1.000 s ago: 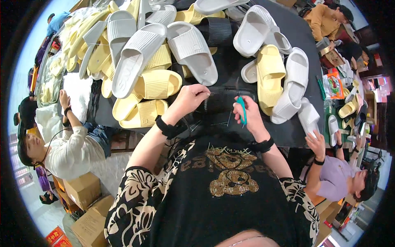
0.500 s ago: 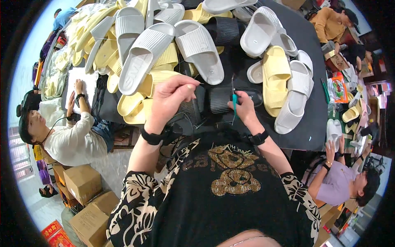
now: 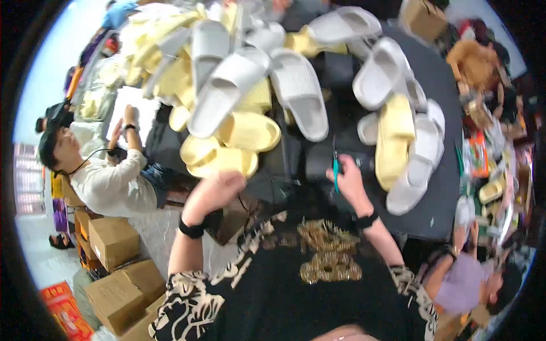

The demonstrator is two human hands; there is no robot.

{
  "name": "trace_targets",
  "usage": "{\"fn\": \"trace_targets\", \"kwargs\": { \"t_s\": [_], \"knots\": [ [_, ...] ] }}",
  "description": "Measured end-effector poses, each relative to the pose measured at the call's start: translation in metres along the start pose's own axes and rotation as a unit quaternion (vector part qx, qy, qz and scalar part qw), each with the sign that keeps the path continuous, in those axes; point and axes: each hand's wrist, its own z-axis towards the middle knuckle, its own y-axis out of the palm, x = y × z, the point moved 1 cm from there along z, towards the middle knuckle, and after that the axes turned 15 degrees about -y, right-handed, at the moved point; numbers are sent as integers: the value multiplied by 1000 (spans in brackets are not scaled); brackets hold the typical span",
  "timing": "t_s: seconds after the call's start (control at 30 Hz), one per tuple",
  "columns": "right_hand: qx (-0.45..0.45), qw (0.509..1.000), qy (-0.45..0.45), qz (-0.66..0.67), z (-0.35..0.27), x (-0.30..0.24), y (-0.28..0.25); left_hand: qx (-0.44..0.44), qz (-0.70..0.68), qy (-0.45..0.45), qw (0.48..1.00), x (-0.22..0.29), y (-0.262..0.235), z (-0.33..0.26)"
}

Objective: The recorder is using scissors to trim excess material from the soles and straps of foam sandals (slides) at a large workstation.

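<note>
While right hand grips teal snips, left hand is fisted; contents can't tell, near yellow slippers.

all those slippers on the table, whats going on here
A person stands at a dark table piled with grey slippers and yellow slippers. Their right hand has a grip on a small teal-handled tool, while the left hand is raised in a loose fist near the table edge; what it holds is unclear. Other people work at both sides, and cardboard boxes sit below left.
</note>
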Motion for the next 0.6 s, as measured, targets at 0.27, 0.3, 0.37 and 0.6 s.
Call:
{"fn": "trace_targets", "kwargs": {
  "t_s": [0.27,0.3,0.37,0.6],
  "knots": [
    [14,997,6,75,-15,23,15,-11,36,-45,998,-69,1,-53],
    [7,998,9,62,-14,22,11,4,29,-77,997,-70,-5,-65],
    [-2,997,-1,82,-11,25,5,91,81,-66,990,-88,-8,-82],
    [-40,998,19,53,-3,-7,-25,119,55,4,991,-98,70,-28]
  ]
}}
